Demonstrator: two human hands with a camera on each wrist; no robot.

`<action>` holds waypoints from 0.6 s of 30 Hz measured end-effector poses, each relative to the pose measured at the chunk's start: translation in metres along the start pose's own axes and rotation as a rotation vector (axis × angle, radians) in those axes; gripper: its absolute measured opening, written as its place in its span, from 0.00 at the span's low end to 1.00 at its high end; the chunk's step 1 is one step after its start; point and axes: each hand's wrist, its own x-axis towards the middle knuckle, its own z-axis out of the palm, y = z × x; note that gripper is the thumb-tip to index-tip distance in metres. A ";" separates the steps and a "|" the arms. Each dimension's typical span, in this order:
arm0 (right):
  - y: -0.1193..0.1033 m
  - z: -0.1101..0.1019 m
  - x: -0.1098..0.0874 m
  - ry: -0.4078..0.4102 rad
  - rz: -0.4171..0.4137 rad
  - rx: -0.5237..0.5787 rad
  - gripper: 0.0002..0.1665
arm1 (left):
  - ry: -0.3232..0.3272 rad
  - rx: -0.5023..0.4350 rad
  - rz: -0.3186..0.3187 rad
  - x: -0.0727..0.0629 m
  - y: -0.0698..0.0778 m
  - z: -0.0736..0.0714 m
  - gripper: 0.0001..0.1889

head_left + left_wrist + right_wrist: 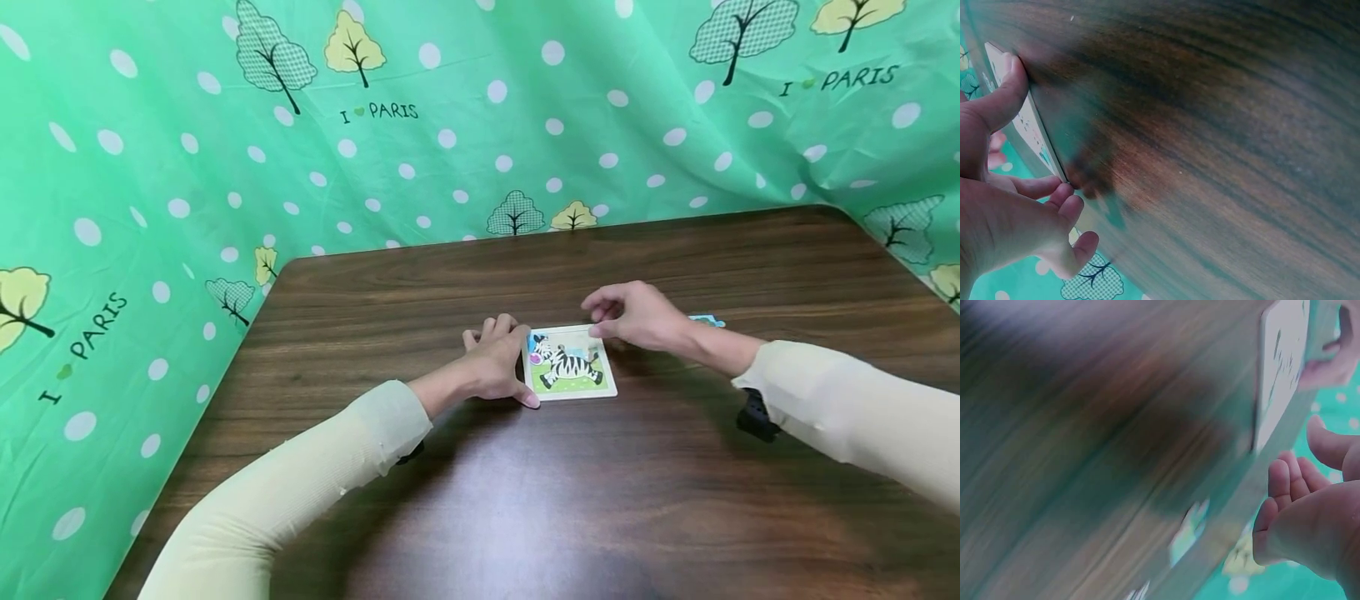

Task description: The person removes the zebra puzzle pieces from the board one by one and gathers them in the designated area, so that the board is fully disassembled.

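A jigsaw puzzle board [572, 363] with a pale frame lies flat on the brown table, showing a striped zebra on green. Part of the picture at its upper right looks pale and plain. My left hand [495, 362] holds the board at its left side, thumb on the near corner and index finger towards the far one; the left wrist view shows this thumb [1011, 87] on the frame. Above the board's upper right corner is my right hand [637, 317], fingers loosely bent. In the right wrist view its thumb and fingers [1288, 478] stand apart with nothing between them.
Beyond the right wrist lies a loose blue puzzle piece [707, 320], partly hidden by the arm. The right wrist view shows a colourful piece [1189, 532] and a striped one [1138, 592] at the lower edge. Green dotted cloth [450, 167] hangs behind the table.
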 end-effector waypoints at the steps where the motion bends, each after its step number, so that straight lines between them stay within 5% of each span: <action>1: -0.004 0.006 0.003 -0.013 -0.005 0.016 0.21 | 0.001 -0.002 0.000 0.000 0.000 0.000 0.53; 9: -0.025 0.039 0.019 -0.076 0.014 0.052 0.23 | -0.011 -0.015 -0.008 -0.001 -0.002 0.000 0.55; 18: -0.037 0.049 0.019 -0.050 0.100 0.088 0.23 | -0.006 -0.015 -0.004 -0.001 -0.003 -0.001 0.56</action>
